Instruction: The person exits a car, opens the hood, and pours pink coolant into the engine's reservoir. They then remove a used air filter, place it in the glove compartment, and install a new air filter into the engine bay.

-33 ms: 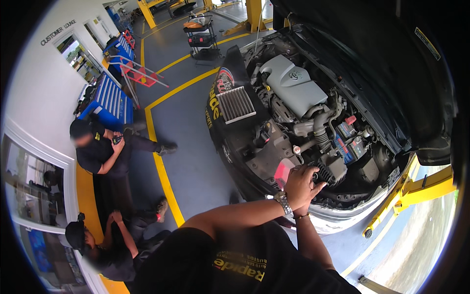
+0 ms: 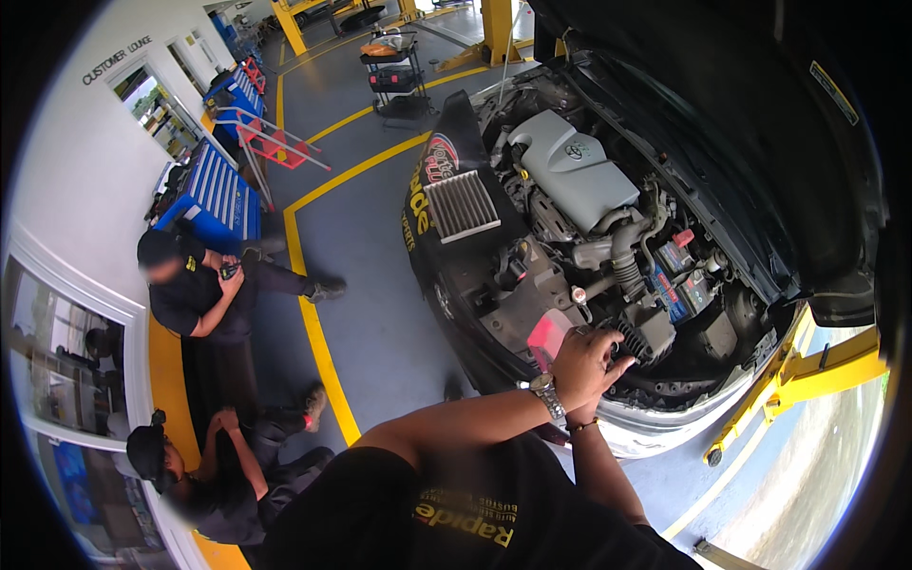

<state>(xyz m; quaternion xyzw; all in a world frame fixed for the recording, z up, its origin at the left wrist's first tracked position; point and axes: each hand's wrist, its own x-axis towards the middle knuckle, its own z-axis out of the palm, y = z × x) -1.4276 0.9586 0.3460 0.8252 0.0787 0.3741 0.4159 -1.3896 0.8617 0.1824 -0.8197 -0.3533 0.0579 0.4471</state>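
Observation:
Both my hands are together over the front edge of the open engine bay. My left hand (image 2: 581, 363), with a metal watch at its wrist, lies over the right one. Its fingers are curled beside a black ribbed part (image 2: 650, 344); what they hold, if anything, is hidden. My right hand (image 2: 591, 407) reaches up from below with a bracelet on its wrist, and its fingers are mostly covered by the left. A pink-red, partly pale item (image 2: 548, 334) sits just left of my hands. Beyond them are a ridged air hose (image 2: 623, 261) and a battery (image 2: 671, 293).
A pleated filter (image 2: 463, 206) rests on the black fender cover (image 2: 439, 249). The raised hood (image 2: 741, 123) hangs over the right side. Yellow lift arms (image 2: 798, 380) stand at right. Two people sit at left, near a blue tool cabinet (image 2: 211, 195). A black cart (image 2: 394, 81) stands farther back.
The view has shifted very slightly. My hands stay in nearly the same place, with a small movement of the fingers.

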